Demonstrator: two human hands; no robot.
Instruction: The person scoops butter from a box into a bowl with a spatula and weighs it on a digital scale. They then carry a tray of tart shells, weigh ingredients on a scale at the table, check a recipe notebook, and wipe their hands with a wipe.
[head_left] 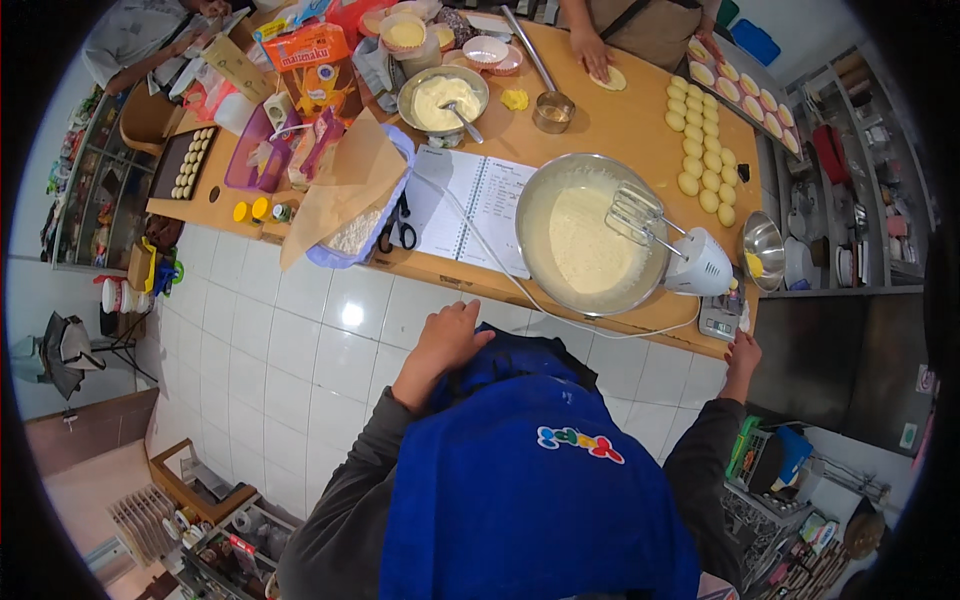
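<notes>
My left hand (453, 338) is in front of the blue apron (520, 470), short of the table edge; it looks empty, with fingers loosely apart. At the table's right front corner, my right hand (741, 356) has its fingers bent together against a small white thing (744, 318) that I cannot make out. Beside it lies a small digital scale (717, 323). A white hand mixer (702, 262) rests on the rim of a large steel bowl (527, 255) of pale batter (583, 240), its beaters over the batter. The mixer's cord loops along the front edge.
Left of the bowl lie an open notebook (452, 205), black scissors (401, 232) and a paper-lined container (350, 240). Behind are a steel bowl of cream (420, 100) and a saucepan (553, 112). Dough balls (690, 150) stand right. Across the table, a co-worker's hand (592, 58) presses a dough disc (610, 80).
</notes>
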